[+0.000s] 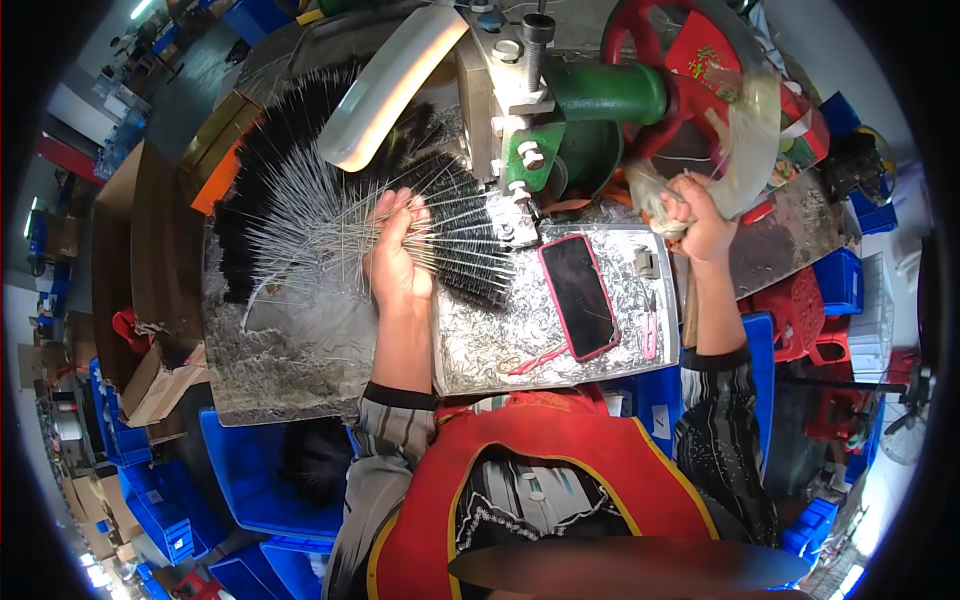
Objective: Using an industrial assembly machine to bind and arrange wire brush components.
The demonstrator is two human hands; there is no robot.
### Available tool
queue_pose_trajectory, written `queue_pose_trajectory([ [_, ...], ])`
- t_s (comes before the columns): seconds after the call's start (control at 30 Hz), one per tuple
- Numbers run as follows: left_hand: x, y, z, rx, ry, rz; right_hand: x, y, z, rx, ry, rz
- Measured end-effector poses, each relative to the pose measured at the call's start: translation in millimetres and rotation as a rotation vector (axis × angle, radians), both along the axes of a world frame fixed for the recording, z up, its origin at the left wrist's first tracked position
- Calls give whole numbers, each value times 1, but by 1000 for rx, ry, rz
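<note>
Nearest, a red apron; blue bin just below the worktop's front-L edge. A grimy strip of top shows btwn that edge & the brushes. Then the tray, its near rim right by the apron, metal bits strewn in it; phone lies tilted on them, pink-handled tool by the R rim. Open room: above the tray, btwn the two hands.

L hand, past the tray's L edge, palm up, fingers curled round a bunch of wire-stemmed black brushes (stems fan out both ways, so tight there). R hand, beyond the tray's far-R corner, clenched on a plastic-wrapped grip near the red wheel. Farther: green machine, lamp hanging over the brushes.
</note>
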State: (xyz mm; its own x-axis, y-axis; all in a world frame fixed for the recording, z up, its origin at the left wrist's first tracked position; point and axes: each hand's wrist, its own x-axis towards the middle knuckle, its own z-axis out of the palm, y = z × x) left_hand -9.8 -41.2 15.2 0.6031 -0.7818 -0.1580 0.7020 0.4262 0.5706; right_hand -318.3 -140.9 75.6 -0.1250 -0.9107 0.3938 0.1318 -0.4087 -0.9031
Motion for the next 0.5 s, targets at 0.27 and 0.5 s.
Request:
queue_pose_trajectory([
  [0.27, -3, 0, 7, 28, -25, 120, 13, 17, 84, 336, 38, 160],
  [0.5, -13, -3, 11, 58, -37, 182, 3, 10, 58, 289, -25, 193],
])
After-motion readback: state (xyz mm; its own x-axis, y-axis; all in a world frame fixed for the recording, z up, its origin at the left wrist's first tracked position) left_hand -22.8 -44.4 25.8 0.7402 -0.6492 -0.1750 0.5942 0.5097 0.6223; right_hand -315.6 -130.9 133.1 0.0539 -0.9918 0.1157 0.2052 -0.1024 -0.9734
